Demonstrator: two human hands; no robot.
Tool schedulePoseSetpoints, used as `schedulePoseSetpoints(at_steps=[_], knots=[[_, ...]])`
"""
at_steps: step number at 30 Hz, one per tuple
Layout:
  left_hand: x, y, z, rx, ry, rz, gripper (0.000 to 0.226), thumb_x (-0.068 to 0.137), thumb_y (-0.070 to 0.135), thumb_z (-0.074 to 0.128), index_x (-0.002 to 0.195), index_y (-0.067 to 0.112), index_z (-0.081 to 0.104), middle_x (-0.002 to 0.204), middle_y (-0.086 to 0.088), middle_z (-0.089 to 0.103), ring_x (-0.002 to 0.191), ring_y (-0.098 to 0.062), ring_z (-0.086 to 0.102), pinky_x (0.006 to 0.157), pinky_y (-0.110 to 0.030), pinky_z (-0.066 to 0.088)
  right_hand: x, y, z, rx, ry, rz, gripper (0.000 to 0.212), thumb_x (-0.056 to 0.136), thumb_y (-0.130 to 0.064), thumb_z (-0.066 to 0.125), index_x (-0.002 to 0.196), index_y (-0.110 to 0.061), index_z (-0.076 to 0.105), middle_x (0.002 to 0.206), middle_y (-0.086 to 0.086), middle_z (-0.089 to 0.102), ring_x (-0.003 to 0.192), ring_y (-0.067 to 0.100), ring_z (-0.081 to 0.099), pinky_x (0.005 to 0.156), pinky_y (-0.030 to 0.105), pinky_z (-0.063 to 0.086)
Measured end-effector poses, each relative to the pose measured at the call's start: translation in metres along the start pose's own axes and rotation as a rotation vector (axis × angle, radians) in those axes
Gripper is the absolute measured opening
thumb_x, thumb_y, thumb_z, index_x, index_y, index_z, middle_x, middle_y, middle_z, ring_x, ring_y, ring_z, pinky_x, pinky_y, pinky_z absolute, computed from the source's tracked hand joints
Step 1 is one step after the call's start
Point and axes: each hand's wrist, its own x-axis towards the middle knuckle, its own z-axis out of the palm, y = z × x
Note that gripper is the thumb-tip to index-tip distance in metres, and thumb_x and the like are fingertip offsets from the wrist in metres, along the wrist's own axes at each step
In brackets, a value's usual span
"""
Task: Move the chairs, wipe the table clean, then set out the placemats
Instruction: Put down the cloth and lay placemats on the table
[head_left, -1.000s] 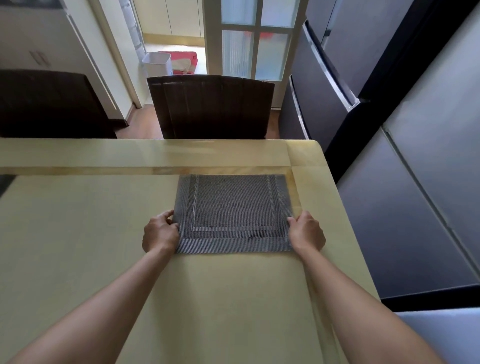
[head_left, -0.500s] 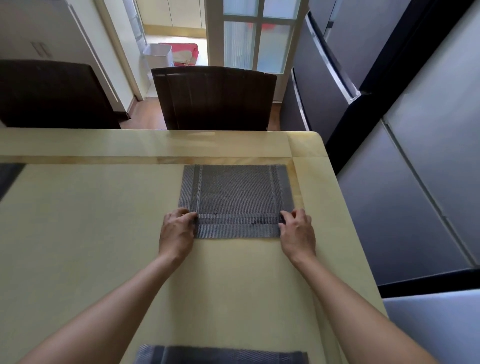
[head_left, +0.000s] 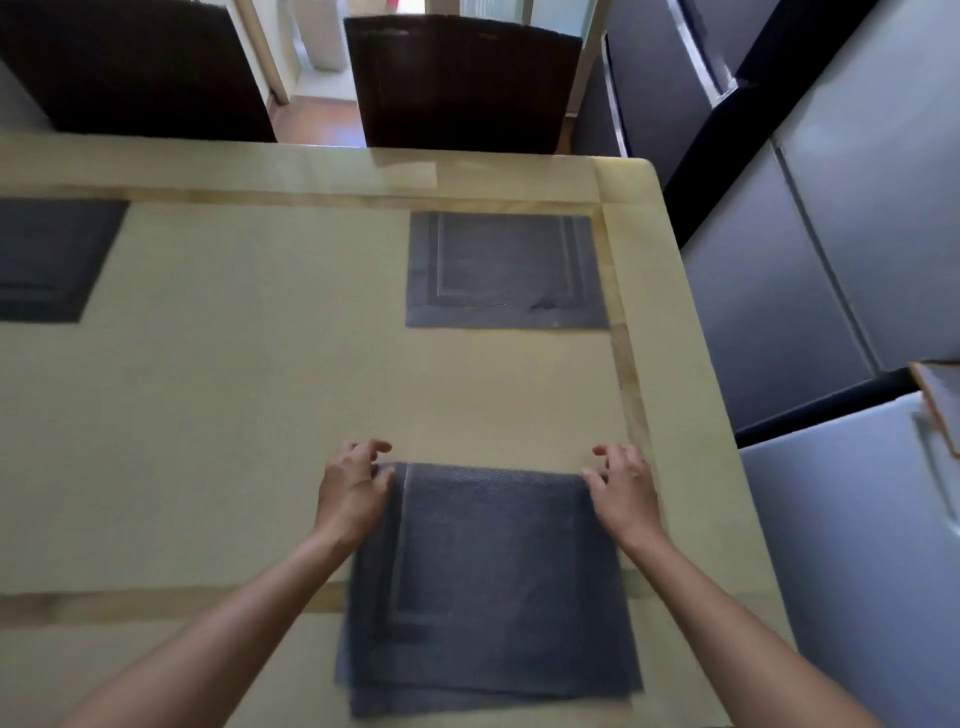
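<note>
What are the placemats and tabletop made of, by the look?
Placemats: dark grey woven mesh, probably vinyl or similar synthetic, matte; weave texture and border lines show. Tabletop: pale yellow, glossy, stone or lacquer, cannot tell which; it mirrors the chair back.

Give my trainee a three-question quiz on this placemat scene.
1. True or false: the laid dark grey woven placemat at the far right of the pale yellow table has no hand on it.
2. Left hand and right hand are at: A) the far corners of the near stack of grey placemats; B) the laid placemat; C) the table's left end.
3. How many dark brown chair backs show beyond the table?
Key: 1 true; 2 A; 3 two.
</note>
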Motion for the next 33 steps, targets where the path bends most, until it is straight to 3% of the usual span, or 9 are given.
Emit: schedulePoseSetpoints(at_steps=[7, 11, 16, 21, 23, 27, 33], knots=[[-0.076, -0.047, -0.005, 0.018, -0.029, -0.137, 0.040, 0.086, 0.020, 0.064, 0.123, 0.010, 0.055, 0.119, -0.016, 0.056, 0.112, -0.030, 0.053, 0.096, -0.035, 0.041, -0.102, 0.008, 0.015, -0.086, 0.023, 0.163, 0.043, 0.089, -0.025, 0.062, 0.126, -0.007, 0.049, 0.128, 0.014, 0.049, 0.118, 0.032, 0.048, 0.094, 0.038, 0.042], [-0.106, -0.059, -0.004, -0.093, -0.102, -0.255, 0.049, 0.084, 0.022, 0.068, 0.126, 0.009, 0.048, 0.124, -0.014, 0.055, 0.114, -0.029, 0.054, 0.098, -0.039, 0.045, -0.140, 0.012, 0.020, -0.126, -0.024, 0.322, 0.048, 0.088, -0.029, 0.062, 0.126, -0.007, 0.043, 0.133, 0.015, 0.043, 0.122, 0.036, 0.044, 0.093, 0.042, 0.042], [-0.120, -0.062, 0.004, -0.241, -0.125, -0.396, 0.038, 0.081, 0.017, 0.072, 0.113, 0.007, 0.053, 0.118, -0.013, 0.060, 0.107, -0.029, 0.058, 0.093, -0.040, 0.048, -0.156, 0.012, 0.030, -0.042, -0.044, 0.464, 0.053, 0.085, -0.026, 0.067, 0.127, -0.008, 0.040, 0.135, 0.018, 0.043, 0.123, 0.037, 0.043, 0.094, 0.046, 0.042], [-0.119, -0.059, 0.008, -0.253, -0.055, -0.462, 0.017, 0.081, 0.016, 0.069, 0.094, 0.015, 0.059, 0.106, -0.009, 0.067, 0.098, -0.027, 0.061, 0.081, -0.032, 0.046, -0.156, 0.013, 0.034, -0.068, 0.043, 0.442, 0.044, 0.084, -0.019, 0.068, 0.116, -0.005, 0.043, 0.124, 0.018, 0.051, 0.115, 0.035, 0.051, 0.080, 0.039, 0.045], [-0.119, -0.059, 0.008, -0.200, -0.026, -0.427, 0.010, 0.082, 0.017, 0.066, 0.091, 0.015, 0.061, 0.102, -0.009, 0.068, 0.096, -0.028, 0.061, 0.079, -0.033, 0.046, -0.157, 0.016, 0.033, -0.075, 0.081, 0.418, 0.029, 0.087, -0.016, 0.062, 0.109, -0.005, 0.047, 0.116, 0.015, 0.057, 0.105, 0.033, 0.057, 0.071, 0.034, 0.043], [-0.122, -0.057, 0.007, -0.140, 0.024, -0.315, 0.003, 0.087, 0.016, 0.061, 0.089, 0.013, 0.060, 0.096, -0.008, 0.067, 0.091, -0.028, 0.061, 0.072, -0.032, 0.044, -0.157, 0.021, 0.030, -0.099, 0.091, 0.347, 0.018, 0.091, -0.023, 0.056, 0.101, -0.008, 0.055, 0.107, 0.012, 0.064, 0.096, 0.031, 0.061, 0.069, 0.030, 0.041], [-0.113, -0.061, -0.016, -0.258, 0.139, -0.238, 0.002, 0.083, 0.008, 0.062, 0.084, 0.007, 0.064, 0.089, -0.011, 0.070, 0.087, -0.029, 0.063, 0.072, -0.032, 0.044, -0.161, -0.004, 0.018, -0.076, 0.218, 0.155, 0.019, 0.092, -0.022, 0.057, 0.083, -0.014, 0.042, 0.085, 0.013, 0.066, 0.078, 0.033, 0.060, 0.060, 0.031, 0.038]])
